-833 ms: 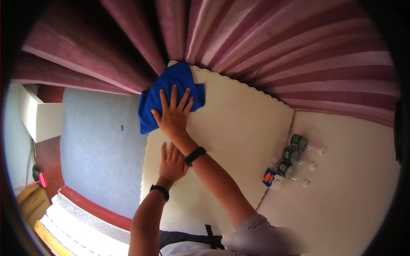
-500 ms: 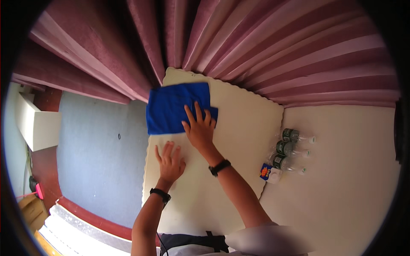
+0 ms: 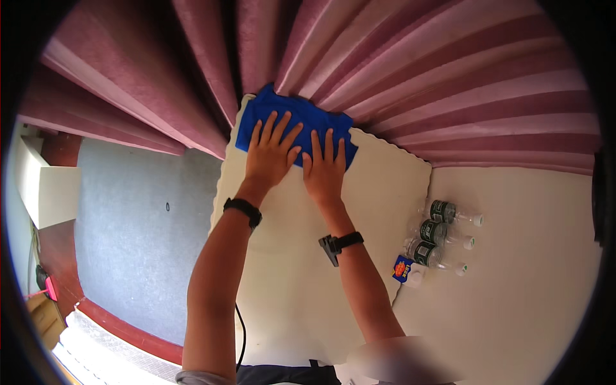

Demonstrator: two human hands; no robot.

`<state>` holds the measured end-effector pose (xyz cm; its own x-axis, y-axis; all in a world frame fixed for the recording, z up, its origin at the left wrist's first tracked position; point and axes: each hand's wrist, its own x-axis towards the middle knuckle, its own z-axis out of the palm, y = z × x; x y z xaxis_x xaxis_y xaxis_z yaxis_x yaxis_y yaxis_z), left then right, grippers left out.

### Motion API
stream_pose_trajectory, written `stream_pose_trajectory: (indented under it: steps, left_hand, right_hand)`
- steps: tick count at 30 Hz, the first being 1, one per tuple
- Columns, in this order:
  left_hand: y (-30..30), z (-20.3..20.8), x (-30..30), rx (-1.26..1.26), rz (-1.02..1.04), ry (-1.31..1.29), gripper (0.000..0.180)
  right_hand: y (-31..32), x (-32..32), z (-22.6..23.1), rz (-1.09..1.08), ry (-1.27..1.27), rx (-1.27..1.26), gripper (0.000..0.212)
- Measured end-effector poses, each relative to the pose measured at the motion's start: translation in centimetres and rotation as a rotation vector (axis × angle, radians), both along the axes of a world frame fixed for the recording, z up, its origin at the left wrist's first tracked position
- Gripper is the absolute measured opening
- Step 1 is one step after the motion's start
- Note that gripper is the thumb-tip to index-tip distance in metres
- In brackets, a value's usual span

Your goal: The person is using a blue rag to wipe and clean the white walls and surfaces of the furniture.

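A blue cloth (image 3: 301,115) lies at the far end of the cream, wavy-edged table (image 3: 301,256), its back edge against the curtain. My left hand (image 3: 269,154) rests flat on the left part of the cloth with fingers spread. Beside it, my right hand (image 3: 325,167) presses on the cloth's near right part, fingers stretched out. Neither hand grips the fabric. Black bands circle both wrists, and the right one carries a small dark clip.
Pink curtains (image 3: 398,77) hang along the far side. Right of the table, several clear plastic bottles with green labels, such as one bottle (image 3: 443,210), lie beside a blue and white carton (image 3: 407,271). A white box-like object (image 3: 59,196) stands at the far left, beyond the grey floor (image 3: 147,244).
The cloth has shifted away from me toward the curtain and is more bunched. My left hand has moved forward onto it; my right hand has moved right and forward.
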<state>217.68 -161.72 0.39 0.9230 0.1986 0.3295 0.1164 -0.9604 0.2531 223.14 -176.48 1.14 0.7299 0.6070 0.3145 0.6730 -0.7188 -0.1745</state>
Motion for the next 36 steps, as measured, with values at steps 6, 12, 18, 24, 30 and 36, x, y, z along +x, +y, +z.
stream_pose_trajectory:
  steps: [6,12,18,24,30,36]
  left_hand:
    - [0.5,-0.9,1.8,0.030,0.006,0.046,0.053]
    - [-6.6,-0.9,3.0,-0.049,-0.051,0.102,0.056]
    - [-12.9,-0.1,1.7,-0.165,-0.112,0.042,0.056]
    - [-6.7,-0.1,-0.2,-0.198,-0.115,0.005,0.054]
    - [2.3,0.1,-7.3,-0.104,0.025,0.054,0.044]
    - [0.2,0.8,-17.5,-0.142,0.190,0.234,0.055]
  right_hand:
    - [-1.1,1.9,-0.2,0.044,0.006,0.021,0.051]
    - [-6.6,2.8,-0.6,-0.042,-0.007,-0.066,0.052]
    - [-13.0,1.4,-0.1,-0.082,-0.077,-0.217,0.053]
    - [-8.0,-1.5,-0.1,-0.088,-0.043,-0.145,0.054]
    - [1.2,-8.2,0.9,0.024,0.098,0.016,0.055]
    - [0.8,-15.2,1.8,0.178,0.168,-0.083,0.060]
